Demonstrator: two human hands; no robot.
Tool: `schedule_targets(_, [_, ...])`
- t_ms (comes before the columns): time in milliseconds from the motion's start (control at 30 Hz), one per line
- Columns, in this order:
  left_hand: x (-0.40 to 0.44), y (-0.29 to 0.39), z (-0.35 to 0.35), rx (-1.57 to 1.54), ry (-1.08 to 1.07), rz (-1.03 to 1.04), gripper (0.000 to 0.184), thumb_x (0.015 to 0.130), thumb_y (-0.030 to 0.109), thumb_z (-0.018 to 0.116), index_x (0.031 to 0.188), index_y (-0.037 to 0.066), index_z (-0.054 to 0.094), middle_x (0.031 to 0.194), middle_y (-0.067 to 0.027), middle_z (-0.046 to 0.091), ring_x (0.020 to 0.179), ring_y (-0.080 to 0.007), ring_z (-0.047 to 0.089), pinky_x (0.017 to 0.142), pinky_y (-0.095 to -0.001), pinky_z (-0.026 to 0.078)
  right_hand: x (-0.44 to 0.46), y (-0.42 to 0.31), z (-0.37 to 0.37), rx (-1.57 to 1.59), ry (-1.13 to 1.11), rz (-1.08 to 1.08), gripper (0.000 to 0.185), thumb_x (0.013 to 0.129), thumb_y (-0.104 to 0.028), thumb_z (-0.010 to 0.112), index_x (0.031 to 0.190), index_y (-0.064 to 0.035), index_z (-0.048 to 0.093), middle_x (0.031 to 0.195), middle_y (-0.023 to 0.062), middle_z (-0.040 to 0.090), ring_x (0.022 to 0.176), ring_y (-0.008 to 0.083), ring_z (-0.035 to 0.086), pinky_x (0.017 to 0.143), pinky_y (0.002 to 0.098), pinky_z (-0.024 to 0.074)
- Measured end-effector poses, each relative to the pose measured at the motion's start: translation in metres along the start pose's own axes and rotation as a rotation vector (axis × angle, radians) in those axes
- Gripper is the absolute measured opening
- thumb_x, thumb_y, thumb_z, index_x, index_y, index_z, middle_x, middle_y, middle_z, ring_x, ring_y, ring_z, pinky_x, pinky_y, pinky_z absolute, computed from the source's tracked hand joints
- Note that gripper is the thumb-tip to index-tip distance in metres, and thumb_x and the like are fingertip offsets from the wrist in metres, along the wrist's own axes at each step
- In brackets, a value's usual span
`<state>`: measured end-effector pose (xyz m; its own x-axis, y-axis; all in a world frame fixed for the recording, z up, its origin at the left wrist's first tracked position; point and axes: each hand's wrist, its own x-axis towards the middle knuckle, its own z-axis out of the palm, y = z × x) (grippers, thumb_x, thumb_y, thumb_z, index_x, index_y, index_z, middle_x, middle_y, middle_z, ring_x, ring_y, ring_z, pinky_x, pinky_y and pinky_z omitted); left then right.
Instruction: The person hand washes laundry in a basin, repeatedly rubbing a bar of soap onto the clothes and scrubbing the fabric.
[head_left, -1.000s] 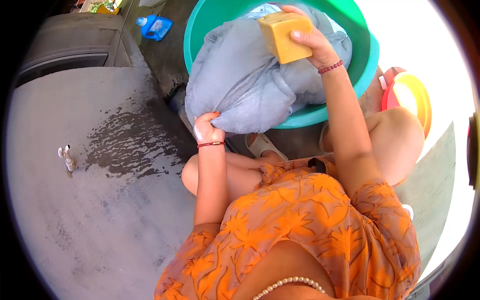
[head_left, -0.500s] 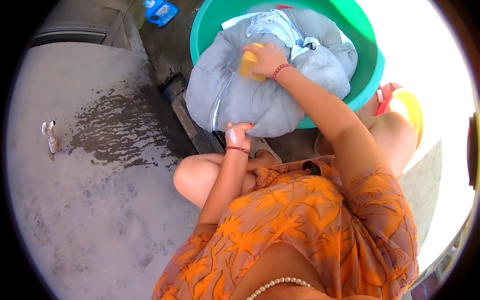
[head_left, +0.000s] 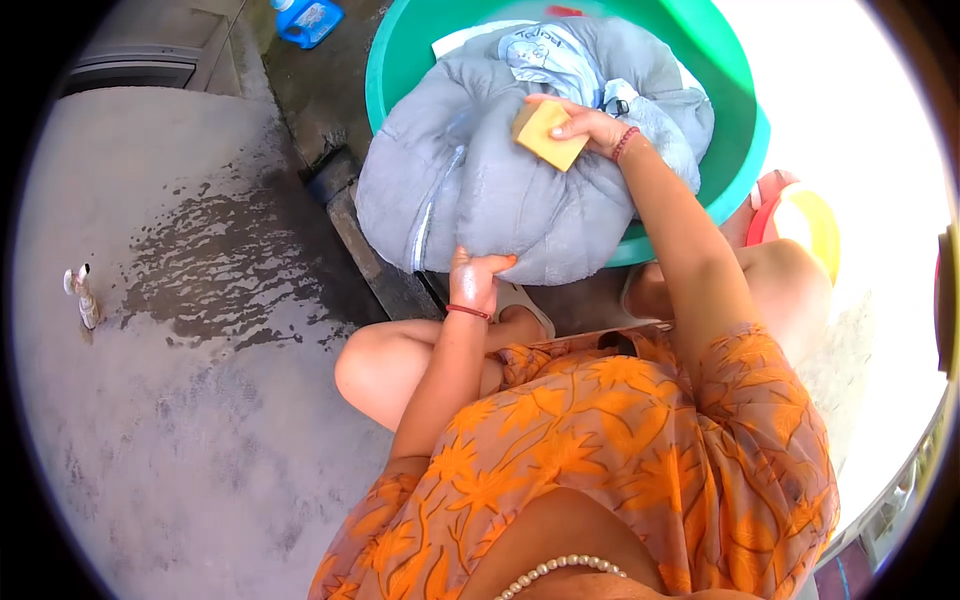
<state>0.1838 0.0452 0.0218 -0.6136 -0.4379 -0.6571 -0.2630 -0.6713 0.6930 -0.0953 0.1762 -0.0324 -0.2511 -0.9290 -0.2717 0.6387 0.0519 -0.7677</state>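
Note:
In my right hand [head_left: 595,130] is a yellow block [head_left: 552,136] that looks like a bar of laundry soap, its broad face turned toward me. It is just over a thick grey padded piece of fabric [head_left: 500,190], puffy and creased, with a pale zip-like strip on its left side. My left hand [head_left: 474,280] grips the near edge of this fabric, thumb to the right; the fingertips are hidden under it. A light blue printed cloth [head_left: 550,58] lies on top at the far side. The bundle fills a green basin [head_left: 735,130] and overhangs its near rim.
A blue detergent bottle [head_left: 310,22] is on the ground at the far left. A tap [head_left: 82,295] stands on the concrete [head_left: 200,440] near a wet patch. To the right is a red and yellow basin [head_left: 825,235]. Bent knees flank the basin's near side.
My right hand has shifted right and turned, lifting the yellow bar off the grey fabric so its face shows. My left hand keeps its hold on the edge. The view has moved slightly.

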Motion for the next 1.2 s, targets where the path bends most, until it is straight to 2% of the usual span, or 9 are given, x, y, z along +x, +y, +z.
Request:
schedule_targets(200, [0.002, 0.022, -0.005, 0.194, -0.134, -0.045, 0.062, 0.07, -0.006, 0.062, 0.13, -0.004, 0.045, 0.112, -0.0144, 0.06, 0.1, -0.0276, 0.06, 0.088, -0.0412, 0.049, -0.028, -0.036, 0.096, -0.624, -0.148, 0.103, 0.076, 0.069, -0.01, 0.074, 0.139, -0.0179, 0.045, 0.125, 0.0066, 0.053, 0.119, 0.0196, 0.047, 0.102, 0.0322, 0.0381])
schedule_targets(400, [0.065, 0.111, 0.061, 0.76, -0.113, 0.265, 0.088, 0.076, 0.043, 0.073, 0.138, -0.01, 0.04, 0.131, -0.0218, 0.052, 0.119, -0.0294, 0.052, 0.098, -0.0377, 0.042, -0.099, -0.012, 0.053, -0.323, 0.024, 0.201, 0.072, 0.065, -0.005, 0.075, 0.129, -0.0171, 0.043, 0.12, 0.0058, 0.053, 0.117, 0.0208, 0.048, 0.101, 0.0323, 0.0377])
schedule_targets(567, [0.175, 0.103, 0.134, 1.046, 0.024, -0.045, 0.099, 0.071, 0.061, 0.07, 0.136, -0.009, 0.044, 0.135, -0.0264, 0.051, 0.122, -0.0338, 0.052, 0.102, -0.0394, 0.04, -0.116, 0.017, 0.049, 0.086, 0.161, 0.048, 0.073, 0.066, -0.004, 0.074, 0.13, -0.0163, 0.042, 0.123, 0.0062, 0.053, 0.12, 0.0222, 0.047, 0.105, 0.0347, 0.0341])
schedule_targets(600, [0.204, 0.083, 0.132, 0.943, -0.019, -0.186, 0.094, 0.069, 0.061, 0.072, 0.128, -0.01, 0.053, 0.13, -0.0268, 0.055, 0.122, -0.031, 0.054, 0.104, -0.0375, 0.04, -0.116, 0.02, 0.049, 0.106, 0.163, 0.021, 0.073, 0.066, -0.005, 0.074, 0.131, -0.016, 0.042, 0.123, 0.0062, 0.052, 0.12, 0.0221, 0.047, 0.105, 0.0346, 0.0342])
schedule_targets(667, [0.273, 0.048, 0.119, 1.69, -0.104, 0.123, 0.07, 0.073, 0.05, 0.068, 0.118, -0.003, 0.063, 0.128, -0.0267, 0.057, 0.122, -0.0349, 0.055, 0.105, -0.0391, 0.039, -0.114, 0.023, 0.044, 0.148, 0.166, -0.036, 0.073, 0.066, -0.005, 0.074, 0.131, -0.0154, 0.042, 0.123, 0.0062, 0.052, 0.121, 0.0219, 0.047, 0.105, 0.0343, 0.0343])
schedule_targets(833, [0.264, 0.042, 0.045, 1.551, -0.226, 0.49, 0.031, 0.071, 0.015, 0.062, 0.097, 0.0, 0.07, 0.101, -0.0213, 0.068, 0.09, -0.0319, 0.067, 0.085, -0.0393, 0.052, -0.109, 0.042, 0.014, 0.617, 0.17, -0.175, 0.069, 0.074, -0.009, 0.068, 0.136, -0.0149, 0.041, 0.131, 0.0105, 0.051, 0.121, 0.0307, 0.051, 0.102, 0.0494, 0.0423])
schedule_targets(1000, [0.209, 0.078, 0.147, 0.111, -0.349, 0.432, 0.015, 0.07, -0.002, 0.052, 0.068, -0.002, 0.067, 0.078, -0.0107, 0.068, 0.074, -0.0219, 0.065, 0.071, -0.034, 0.051, -0.129, 0.017, 0.024, 0.791, 0.158, -0.168, 0.076, 0.073, -0.015, 0.069, 0.143, -0.015, 0.038, 0.135, 0.0129, 0.05, 0.122, 0.035, 0.051, 0.097, 0.0594, 0.0435])
schedule_targets(1100, [0.138, 0.122, 0.238, -0.11, -0.529, 0.386, 0.02, 0.069, -0.004, 0.052, 0.078, -0.005, 0.069, 0.084, -0.0094, 0.068, 0.084, -0.0218, 0.066, 0.079, -0.0329, 0.052, -0.128, -0.002, 0.028, 0.797, 0.138, -0.367, 0.082, 0.071, -0.015, 0.068, 0.146, -0.0145, 0.035, 0.134, 0.0134, 0.051, 0.123, 0.035, 0.051, 0.098, 0.0578, 0.0434])
schedule_targets(1200, [0.118, 0.152, 0.26, 0.133, -0.789, 0.778, 0.049, 0.065, -0.009, 0.049, 0.112, -0.003, 0.061, 0.106, -0.0105, 0.066, 0.093, -0.0241, 0.064, 0.084, -0.0342, 0.051, -0.124, -0.034, 0.026, 0.754, 0.15, -0.617, 0.089, 0.067, -0.013, 0.068, 0.148, -0.0118, 0.032, 0.131, 0.0148, 0.053, 0.121, 0.0321, 0.053, 0.103, 0.0484, 0.0421])
